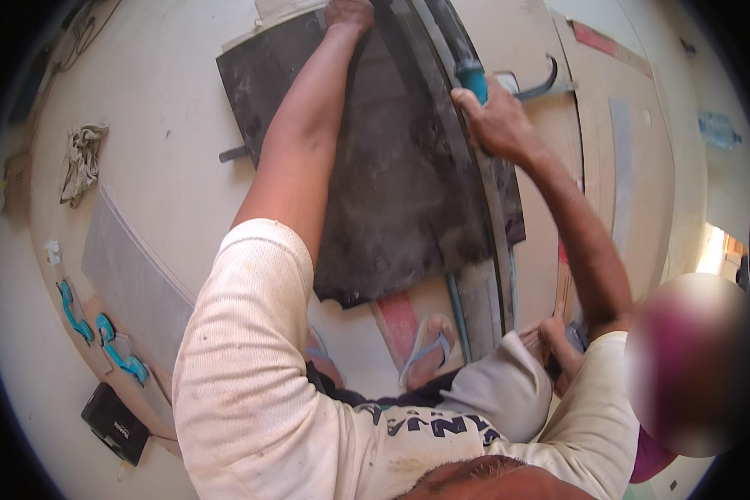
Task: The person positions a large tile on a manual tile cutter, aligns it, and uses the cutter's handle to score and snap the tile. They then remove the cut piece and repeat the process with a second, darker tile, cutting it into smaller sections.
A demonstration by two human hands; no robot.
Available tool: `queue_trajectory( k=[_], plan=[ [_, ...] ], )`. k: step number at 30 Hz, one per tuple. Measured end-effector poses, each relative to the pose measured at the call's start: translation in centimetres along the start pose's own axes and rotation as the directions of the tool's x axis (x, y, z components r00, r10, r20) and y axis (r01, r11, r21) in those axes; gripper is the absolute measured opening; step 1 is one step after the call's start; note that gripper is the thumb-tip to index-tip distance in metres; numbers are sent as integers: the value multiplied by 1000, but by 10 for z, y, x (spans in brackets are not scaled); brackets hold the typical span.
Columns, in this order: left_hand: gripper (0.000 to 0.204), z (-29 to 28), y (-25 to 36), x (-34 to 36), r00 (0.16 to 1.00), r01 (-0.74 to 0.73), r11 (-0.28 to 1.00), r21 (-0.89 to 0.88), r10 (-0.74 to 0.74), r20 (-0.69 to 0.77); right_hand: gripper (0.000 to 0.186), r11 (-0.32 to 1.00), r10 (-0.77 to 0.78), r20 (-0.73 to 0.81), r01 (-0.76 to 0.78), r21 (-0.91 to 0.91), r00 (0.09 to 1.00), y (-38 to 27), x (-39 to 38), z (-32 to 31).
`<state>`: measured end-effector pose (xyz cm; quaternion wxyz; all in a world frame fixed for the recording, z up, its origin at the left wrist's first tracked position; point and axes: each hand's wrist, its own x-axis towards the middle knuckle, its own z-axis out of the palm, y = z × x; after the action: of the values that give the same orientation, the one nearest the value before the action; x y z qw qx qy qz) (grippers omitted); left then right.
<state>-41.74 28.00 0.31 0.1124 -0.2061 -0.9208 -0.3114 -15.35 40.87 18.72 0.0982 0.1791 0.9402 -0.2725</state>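
Note:
A large dark slab (pixel 383 183), dusty and smudged on top, lies in front of me. My left arm stretches across it, and my left hand (pixel 349 13) is closed at the slab's far edge. The upper frame edge partly cuts that hand off, so what its fingers hold, if anything, is hidden. On the right, my right hand (pixel 502 121) is wrapped round a teal-bodied tool (pixel 472 82) with a dark end. It sits over a long narrow strip (pixel 442 62) running along the slab's right side. Beside that hand a dark curved hook-like bar (pixel 546 79) sticks out.
Teal suction lifters (pixel 127 362) and a black case (pixel 115 423) lie at the lower left. A crumpled cloth (pixel 83 162) is farther up. A plastic bottle (pixel 718 131) stands out at the right. A person in purple (pixel 652 458) is close on my right. Sandalled feet (pixel 429 350) are below the slab.

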Motion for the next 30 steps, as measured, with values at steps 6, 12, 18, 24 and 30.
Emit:
queue_trajectory(
  k=[6,12,18,24,30],
  plan=[
    [29,1,-10,11,996,-54,998,-21,52,-76,48,977,97,88,-112,181,991,0,-5,-13],
    [30,0,-11,-2,993,-65,997,-49,60,-103,43,936,56,153,-105,337,987,-48,-23,-90],
    [30,-7,-10,2,988,-82,995,-55,73,-138,39,930,57,149,-107,353,987,-54,-38,-111],
    [30,-14,-7,-3,998,-34,992,-125,27,-54,36,901,80,162,-140,410,984,-48,-42,-102],
    [37,-25,-13,-7,997,-55,994,-95,50,-51,36,902,33,178,-106,417,983,-46,-39,-97]
  ],
)
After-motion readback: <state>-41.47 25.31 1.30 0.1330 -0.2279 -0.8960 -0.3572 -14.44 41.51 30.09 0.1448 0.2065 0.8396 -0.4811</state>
